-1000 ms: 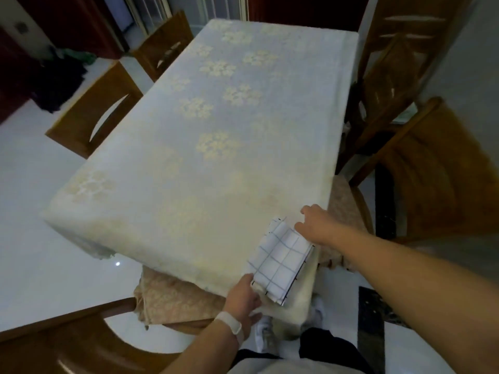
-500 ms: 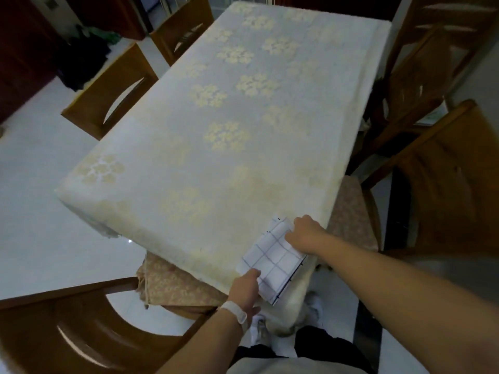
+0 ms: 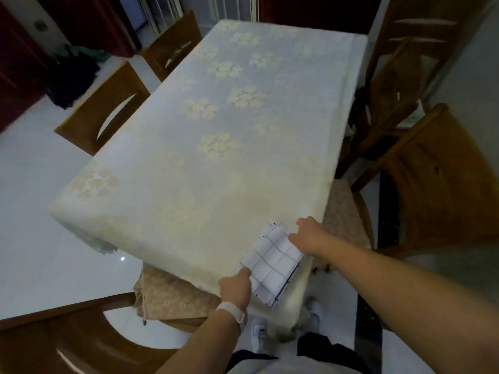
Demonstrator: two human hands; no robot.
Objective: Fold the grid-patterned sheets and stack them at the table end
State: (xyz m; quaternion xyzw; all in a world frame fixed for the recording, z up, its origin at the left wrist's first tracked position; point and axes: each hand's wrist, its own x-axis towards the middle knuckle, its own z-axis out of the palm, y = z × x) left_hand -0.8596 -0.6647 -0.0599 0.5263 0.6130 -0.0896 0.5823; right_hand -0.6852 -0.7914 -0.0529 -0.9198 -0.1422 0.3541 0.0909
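The left hand (image 3: 235, 288) grips the near left edge of the folded grid-patterned sheet (image 3: 272, 263), fingers curled round it. The right hand (image 3: 307, 234) holds the far right edge of the same sheet, back of the hand upward, fingers curled down over the edge. The fingertips themselves are hidden.

The sheet is a small white rectangle with dark grid lines. It lies flat at the near right corner of the table (image 3: 167, 211), set at an angle to the table edge, with one corner reaching the rim.

A pale tablecloth (image 3: 224, 147) with floral motifs covers the table. A white wristband (image 3: 232, 313) sits on the left wrist. A cushioned seat (image 3: 172, 295) shows under the near table edge, beside a wooden chair back (image 3: 67, 341). Another wooden chair (image 3: 437, 179) stands at the right side.
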